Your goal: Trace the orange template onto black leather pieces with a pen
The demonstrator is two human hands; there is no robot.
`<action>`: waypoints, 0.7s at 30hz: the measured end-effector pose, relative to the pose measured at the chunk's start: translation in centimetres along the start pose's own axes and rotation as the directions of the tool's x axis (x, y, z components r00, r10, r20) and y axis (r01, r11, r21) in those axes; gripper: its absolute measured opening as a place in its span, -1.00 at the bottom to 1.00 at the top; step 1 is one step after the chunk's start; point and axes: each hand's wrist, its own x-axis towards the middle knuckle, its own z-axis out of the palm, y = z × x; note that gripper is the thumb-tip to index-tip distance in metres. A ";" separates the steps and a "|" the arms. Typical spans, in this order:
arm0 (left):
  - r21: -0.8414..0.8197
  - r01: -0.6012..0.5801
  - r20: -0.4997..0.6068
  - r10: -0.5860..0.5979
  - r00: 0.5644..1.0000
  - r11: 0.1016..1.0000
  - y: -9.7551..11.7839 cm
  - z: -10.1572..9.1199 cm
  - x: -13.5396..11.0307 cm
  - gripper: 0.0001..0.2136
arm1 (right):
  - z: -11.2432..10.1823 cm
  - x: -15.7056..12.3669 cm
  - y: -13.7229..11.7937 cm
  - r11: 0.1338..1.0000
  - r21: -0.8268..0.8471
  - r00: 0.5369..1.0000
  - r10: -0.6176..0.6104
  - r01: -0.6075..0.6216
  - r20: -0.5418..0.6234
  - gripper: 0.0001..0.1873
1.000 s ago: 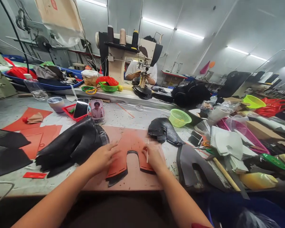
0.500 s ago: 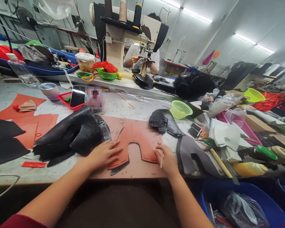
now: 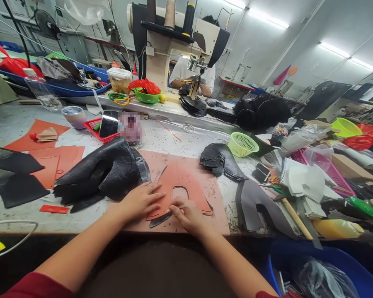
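- Right hand (image 3: 188, 215), grip pinched narrow round a thin pale stick (image 3: 173, 210), sets the tip at the near left leg of the orange pattern (image 3: 189, 182).
- Left hand (image 3: 139, 201), grip wide and holding nothing, lies flat on that pattern's left leg.
- A black piece (image 3: 158, 220) peeks from under the pattern's near edge (no marked line can be made out); the outline looks part-way round at most.
- Left of the pattern lies a black leather heap (image 3: 102, 174), right of it a grey cut piece (image 3: 255, 203), all on the bench (image 3: 168, 142).

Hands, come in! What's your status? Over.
Left hand flat on orange pattern piece. Right hand pinching thin stick at its inner edge. Black leather pile close on the left.
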 end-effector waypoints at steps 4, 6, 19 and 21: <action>0.012 -0.024 0.033 0.023 0.999 1.000 0.0 -0.2 0.1 -0.67 | 1.7 1.3 -1.4 0.996 -0.085 0.991 0.039 -0.028 0.130 -0.83; 0.015 -0.026 0.048 0.026 0.999 1.000 0.1 -0.4 0.2 -0.67 | 2.3 1.8 -2.1 0.999 -0.035 0.983 0.028 -0.022 0.182 -0.85; -0.023 0.023 0.097 -0.020 0.995 0.999 0.7 -2.5 2.8 -0.80 | -6.1 -4.7 4.7 0.967 -0.208 0.962 0.093 -0.149 -0.258 -0.75; -0.002 0.021 0.133 -0.021 0.991 1.000 1.2 -2.8 4.7 -0.83 | -5.6 -6.2 5.4 0.932 -0.338 0.960 0.033 -0.130 -0.279 -0.84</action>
